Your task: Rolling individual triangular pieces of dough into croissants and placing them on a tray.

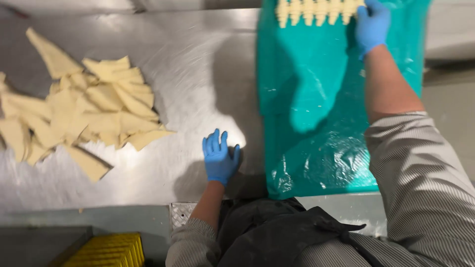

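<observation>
Looks like the tray-filling stage of croissant work: the right hand (372,23) in its blue glove is up at the far end of the teal-lined tray (316,148), fingers resting on the last piece of a row of rolled dough pieces (316,11). Its grip looks loose, more nudging than holding, though the picture's top edge cuts off the fingertips, so I can't be sure. The left hand (219,158) lies flat and empty on the steel counter (198,74), fingers spread, just left of the tray's near corner.

Going by that, I'd say one roll is just being set in line, and the next move calls for a reach well away from the tray to the pile of cut dough triangles (84,109), which sits at the counter's left side. They overlap, so peeling off a single one without stretching it is the fiddly bit.

Surface: brushed stainless, a bit floury and glary. The tray liner is crinkly plastic, mostly bare. Below the counter's near edge, left of the tray, there's a yellow ribbed thing (109,252).
</observation>
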